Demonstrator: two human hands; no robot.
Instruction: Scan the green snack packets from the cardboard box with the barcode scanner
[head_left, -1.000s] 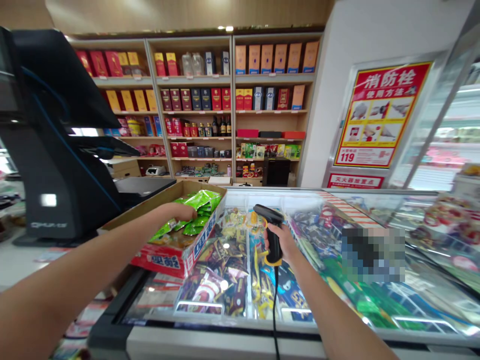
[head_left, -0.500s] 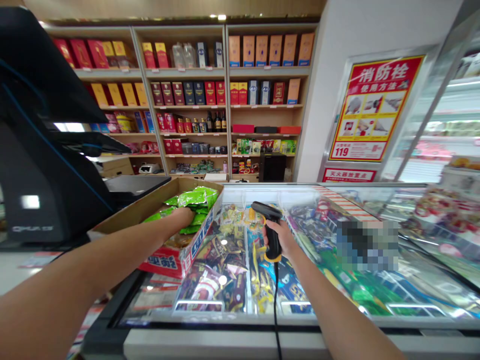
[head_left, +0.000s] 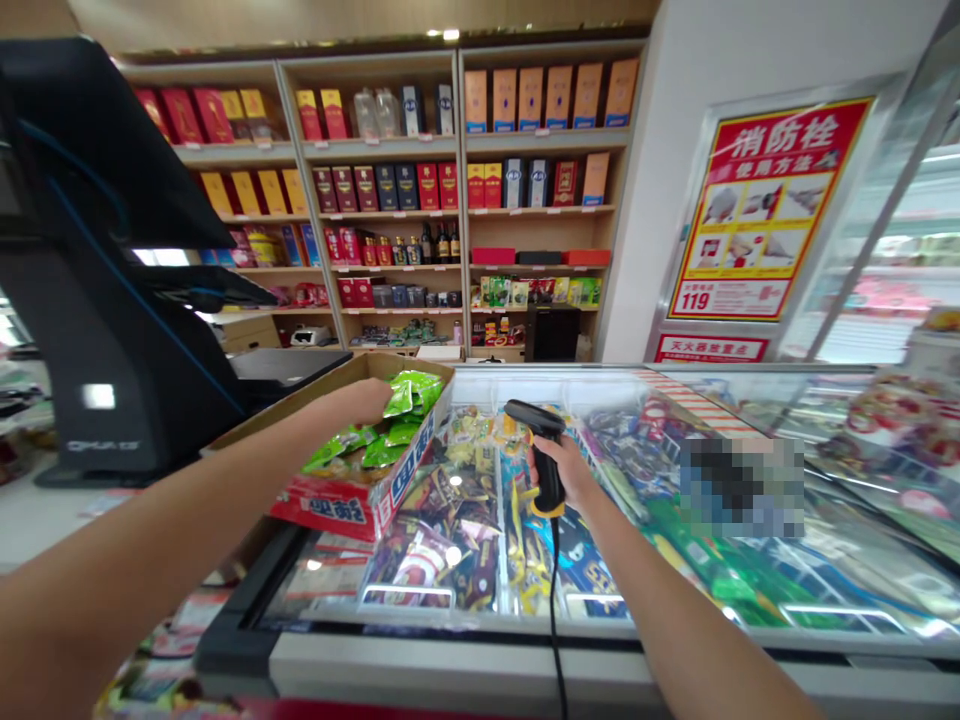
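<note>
My right hand (head_left: 564, 462) is wrapped around the grip of a black barcode scanner (head_left: 535, 418) with yellow trim, its head pointing left. A cable (head_left: 555, 600) runs down from the handle. Over the open cardboard box (head_left: 330, 515), my left hand (head_left: 370, 402) is closed at the edge of a shiny green packet (head_left: 412, 392); its fingertips are partly hidden. More green packets (head_left: 384, 446) lie loose inside the box, below that hand. The box has red and white printed sides and rests on the glass top of a freezer.
Under the freezer's glass (head_left: 439, 560) lie many wrapped ice creams. A black checkout terminal (head_left: 97, 300) stands on the left. Shelves of boxed bottles (head_left: 375, 190) line the back wall, and a red fire-hydrant poster (head_left: 772, 215) hangs at right.
My left hand has risen from among the packets, lifting with the green packet at its fingers. The right hand keeps the scanner nearly in place. The whole view has shifted slightly.
</note>
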